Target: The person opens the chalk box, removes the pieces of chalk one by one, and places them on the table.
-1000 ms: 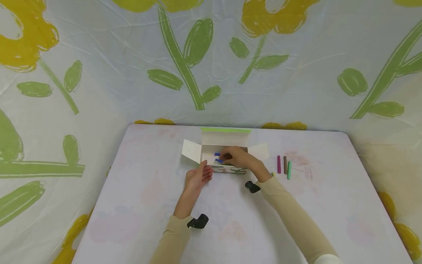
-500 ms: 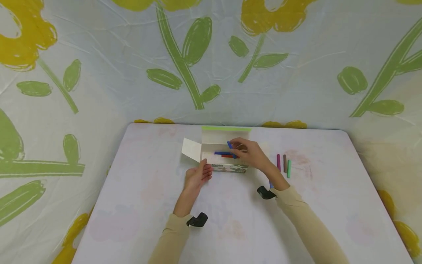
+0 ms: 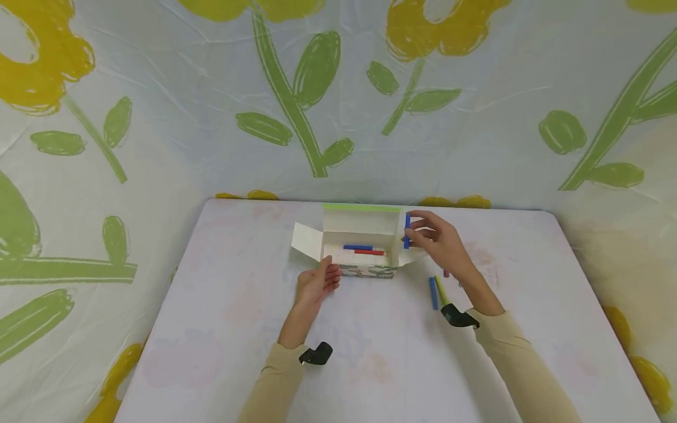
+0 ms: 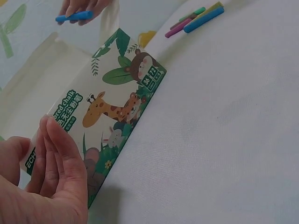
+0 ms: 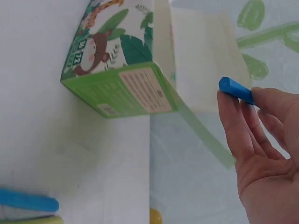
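Observation:
My right hand (image 3: 441,241) pinches a blue chalk stick (image 3: 407,224) between thumb and fingertips, raised over the right flap of an open chalk box (image 3: 367,271). In the right wrist view the same blue chalk (image 5: 237,91) pokes out past the fingers. My left hand (image 3: 316,285) grips the box at its front left corner; the left wrist view has its fingers (image 4: 63,149) against the printed front wall. Inside the box lie another blue chalk (image 3: 358,247) and a red chalk (image 3: 368,252).
Right of the box, a blue chalk (image 3: 433,294) and a yellow-green chalk (image 3: 440,288) lie on the table (image 3: 222,294). Magenta chalk (image 4: 178,29) and green chalk (image 4: 198,11) lie beyond them, mostly covered by my right hand in the head view. A flowered cloth (image 3: 174,76) hangs behind.
My right hand has come up out of the box with the blue chalk and moved right, turning the stick upright. The left hand has stayed at the box corner.

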A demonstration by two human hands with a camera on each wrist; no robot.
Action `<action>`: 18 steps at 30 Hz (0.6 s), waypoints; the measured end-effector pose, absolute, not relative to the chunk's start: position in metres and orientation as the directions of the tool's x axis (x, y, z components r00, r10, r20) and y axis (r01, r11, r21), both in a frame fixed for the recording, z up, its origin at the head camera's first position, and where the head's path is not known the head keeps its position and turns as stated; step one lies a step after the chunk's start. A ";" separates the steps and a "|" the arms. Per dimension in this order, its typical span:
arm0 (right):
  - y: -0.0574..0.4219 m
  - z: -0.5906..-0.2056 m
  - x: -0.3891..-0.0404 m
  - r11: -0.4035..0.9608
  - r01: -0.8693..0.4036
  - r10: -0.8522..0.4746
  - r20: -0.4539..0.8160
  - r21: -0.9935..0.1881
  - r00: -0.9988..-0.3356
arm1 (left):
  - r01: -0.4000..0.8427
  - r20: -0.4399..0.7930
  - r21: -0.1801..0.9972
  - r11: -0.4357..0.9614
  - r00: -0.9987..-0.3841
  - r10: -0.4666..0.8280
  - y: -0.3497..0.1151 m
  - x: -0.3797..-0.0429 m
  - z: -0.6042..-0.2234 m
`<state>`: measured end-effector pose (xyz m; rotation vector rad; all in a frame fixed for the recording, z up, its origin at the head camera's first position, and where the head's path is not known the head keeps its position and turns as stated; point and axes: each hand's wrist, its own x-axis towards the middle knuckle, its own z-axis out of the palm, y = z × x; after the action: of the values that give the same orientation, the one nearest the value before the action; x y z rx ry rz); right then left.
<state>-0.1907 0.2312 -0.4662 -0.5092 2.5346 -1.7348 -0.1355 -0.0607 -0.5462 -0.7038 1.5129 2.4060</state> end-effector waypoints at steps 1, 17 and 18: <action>0.235 -0.465 -0.190 0.311 -0.238 -0.272 0.154 -0.920 -0.950 | -0.422 -0.503 0.787 -0.449 -0.862 -0.071 -0.060 -0.136 -0.547; 0.285 -0.465 -0.181 0.195 -0.029 -0.035 0.023 -0.980 -0.999 | -0.417 -0.495 0.794 -0.442 -0.866 -0.074 -0.060 -0.135 -0.551; 0.288 -0.468 -0.181 0.201 -0.020 -0.033 0.014 -0.979 -0.999 | -0.415 -0.494 0.794 -0.444 -0.867 -0.072 -0.060 -0.135 -0.551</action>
<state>-0.1810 0.2876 -0.4678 -0.0538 2.4269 -1.9789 -0.1351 -0.0603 -0.5512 -0.6951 1.5230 2.4056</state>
